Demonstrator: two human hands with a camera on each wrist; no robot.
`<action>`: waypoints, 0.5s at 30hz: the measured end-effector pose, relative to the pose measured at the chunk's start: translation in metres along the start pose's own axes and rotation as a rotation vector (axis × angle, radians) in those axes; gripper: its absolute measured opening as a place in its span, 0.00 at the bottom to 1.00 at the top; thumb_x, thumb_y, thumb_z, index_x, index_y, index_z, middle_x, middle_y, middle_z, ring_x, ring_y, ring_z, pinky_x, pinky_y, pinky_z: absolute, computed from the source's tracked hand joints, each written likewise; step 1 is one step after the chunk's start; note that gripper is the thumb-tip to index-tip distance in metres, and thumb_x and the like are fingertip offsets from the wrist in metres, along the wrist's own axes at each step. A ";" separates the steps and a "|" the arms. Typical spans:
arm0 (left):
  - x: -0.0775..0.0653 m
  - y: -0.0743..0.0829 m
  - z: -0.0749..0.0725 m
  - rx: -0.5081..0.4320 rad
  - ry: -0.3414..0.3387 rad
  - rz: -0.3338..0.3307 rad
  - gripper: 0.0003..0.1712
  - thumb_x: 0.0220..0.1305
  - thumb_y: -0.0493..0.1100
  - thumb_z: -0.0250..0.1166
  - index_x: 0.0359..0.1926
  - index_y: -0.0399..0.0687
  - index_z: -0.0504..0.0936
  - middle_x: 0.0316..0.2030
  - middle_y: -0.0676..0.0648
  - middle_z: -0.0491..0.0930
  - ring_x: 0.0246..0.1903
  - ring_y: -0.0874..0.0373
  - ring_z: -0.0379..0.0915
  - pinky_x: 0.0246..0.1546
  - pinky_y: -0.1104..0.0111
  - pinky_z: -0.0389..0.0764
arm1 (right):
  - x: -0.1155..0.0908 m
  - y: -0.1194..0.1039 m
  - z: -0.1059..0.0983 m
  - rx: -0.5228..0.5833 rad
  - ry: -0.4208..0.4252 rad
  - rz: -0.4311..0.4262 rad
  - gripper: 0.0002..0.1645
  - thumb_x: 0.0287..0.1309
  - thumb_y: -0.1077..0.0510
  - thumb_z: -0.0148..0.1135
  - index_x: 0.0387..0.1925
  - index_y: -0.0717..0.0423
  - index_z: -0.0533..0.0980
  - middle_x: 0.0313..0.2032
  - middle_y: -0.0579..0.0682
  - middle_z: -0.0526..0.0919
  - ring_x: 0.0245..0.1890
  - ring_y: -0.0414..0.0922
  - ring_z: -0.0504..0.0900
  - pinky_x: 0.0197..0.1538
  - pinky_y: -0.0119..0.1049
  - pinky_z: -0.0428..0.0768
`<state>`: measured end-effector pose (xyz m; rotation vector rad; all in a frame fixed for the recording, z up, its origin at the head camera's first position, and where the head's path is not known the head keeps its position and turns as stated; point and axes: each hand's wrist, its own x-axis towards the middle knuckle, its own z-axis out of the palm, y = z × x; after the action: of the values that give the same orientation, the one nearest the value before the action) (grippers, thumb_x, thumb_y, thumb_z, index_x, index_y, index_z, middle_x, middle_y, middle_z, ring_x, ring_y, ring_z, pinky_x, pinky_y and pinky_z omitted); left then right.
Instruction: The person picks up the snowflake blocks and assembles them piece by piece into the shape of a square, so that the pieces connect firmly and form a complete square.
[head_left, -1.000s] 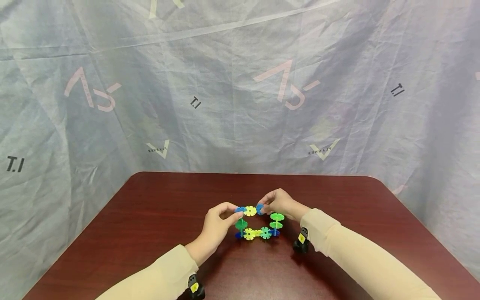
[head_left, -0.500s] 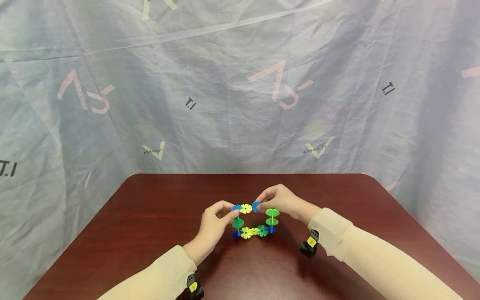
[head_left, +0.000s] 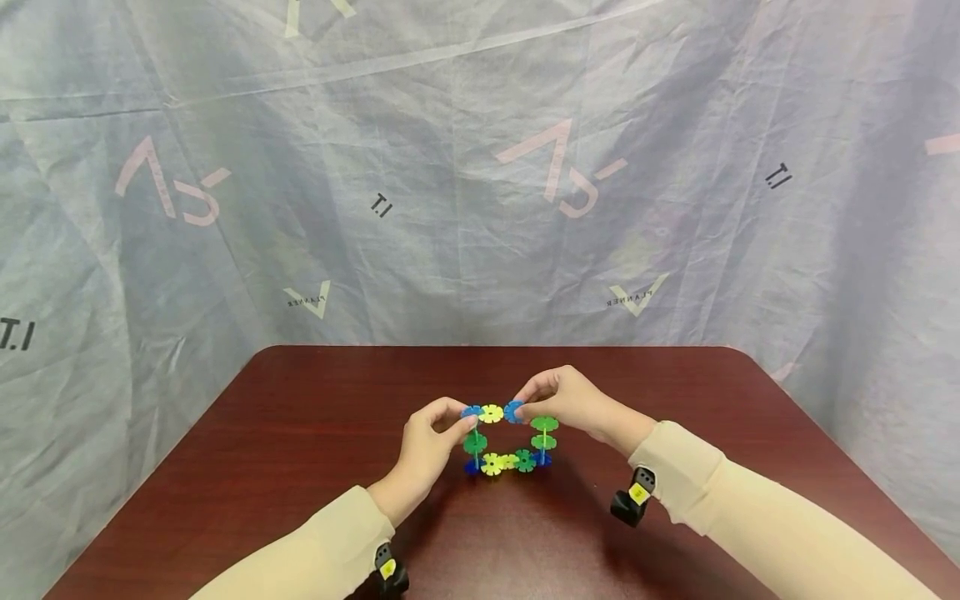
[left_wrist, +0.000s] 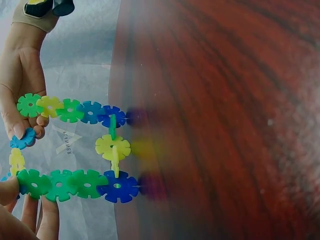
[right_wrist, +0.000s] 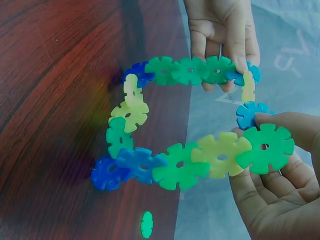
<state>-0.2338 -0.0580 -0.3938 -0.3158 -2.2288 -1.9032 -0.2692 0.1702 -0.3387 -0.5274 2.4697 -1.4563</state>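
Observation:
Notched plastic snowflake discs are linked into an upright frame, its lower row (head_left: 507, 462) low over the table. My left hand (head_left: 426, 446) pinches a blue disc at the upper left corner; a yellow disc (head_left: 491, 413) juts from it. Between thumb and fingers my right hand (head_left: 576, 406) holds a light blue disc (right_wrist: 248, 115). In the head view a small gap parts it from the yellow one. A green disc (right_wrist: 265, 149) tops the right column beside my right hand; whether it joins the light blue disc I cannot tell.
One loose green disc (right_wrist: 146, 224) lies at the lower edge of the right wrist view. The dark red wooden table (head_left: 315, 400) has rounded far corners. A grey printed cloth (head_left: 465, 250) hangs behind it.
The whole scene shifted slightly left early on as the head view turned. My right wrist has swung outward to the right. Both hands keep their pinch, and the discs stay nearly in place.

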 end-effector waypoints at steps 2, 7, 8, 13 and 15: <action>0.001 0.000 0.000 0.005 -0.001 0.000 0.06 0.60 0.40 0.69 0.36 0.41 0.84 0.34 0.43 0.84 0.31 0.59 0.78 0.36 0.72 0.83 | 0.000 -0.001 0.001 -0.011 0.003 -0.003 0.11 0.55 0.55 0.71 0.37 0.58 0.84 0.32 0.50 0.88 0.36 0.44 0.85 0.43 0.39 0.81; 0.000 0.001 0.000 0.028 -0.006 0.012 0.06 0.60 0.41 0.69 0.36 0.42 0.84 0.34 0.43 0.84 0.31 0.61 0.76 0.35 0.74 0.80 | 0.000 -0.002 0.003 -0.024 -0.002 -0.042 0.10 0.55 0.56 0.70 0.36 0.59 0.84 0.30 0.51 0.88 0.34 0.46 0.84 0.41 0.38 0.81; 0.000 0.001 0.000 0.030 -0.009 0.013 0.06 0.60 0.41 0.69 0.36 0.43 0.84 0.33 0.44 0.84 0.31 0.62 0.76 0.35 0.74 0.80 | 0.000 -0.001 0.004 -0.022 0.000 -0.049 0.10 0.55 0.57 0.70 0.36 0.59 0.84 0.29 0.52 0.87 0.34 0.48 0.84 0.40 0.38 0.81; 0.001 0.000 0.000 -0.007 -0.021 -0.012 0.07 0.60 0.40 0.69 0.36 0.40 0.84 0.33 0.44 0.83 0.31 0.60 0.77 0.37 0.72 0.82 | -0.001 -0.001 0.010 -0.026 0.022 -0.081 0.08 0.55 0.58 0.70 0.34 0.60 0.84 0.27 0.51 0.87 0.33 0.55 0.84 0.36 0.40 0.82; 0.001 0.000 0.000 -0.022 -0.019 -0.028 0.07 0.60 0.39 0.69 0.36 0.39 0.84 0.32 0.45 0.83 0.31 0.60 0.78 0.38 0.70 0.83 | -0.001 -0.002 0.012 -0.026 0.030 -0.089 0.08 0.54 0.59 0.70 0.34 0.60 0.85 0.28 0.52 0.87 0.33 0.57 0.84 0.36 0.42 0.83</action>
<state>-0.2348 -0.0575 -0.3933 -0.3082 -2.2375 -1.9476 -0.2630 0.1601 -0.3430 -0.6331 2.5220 -1.4770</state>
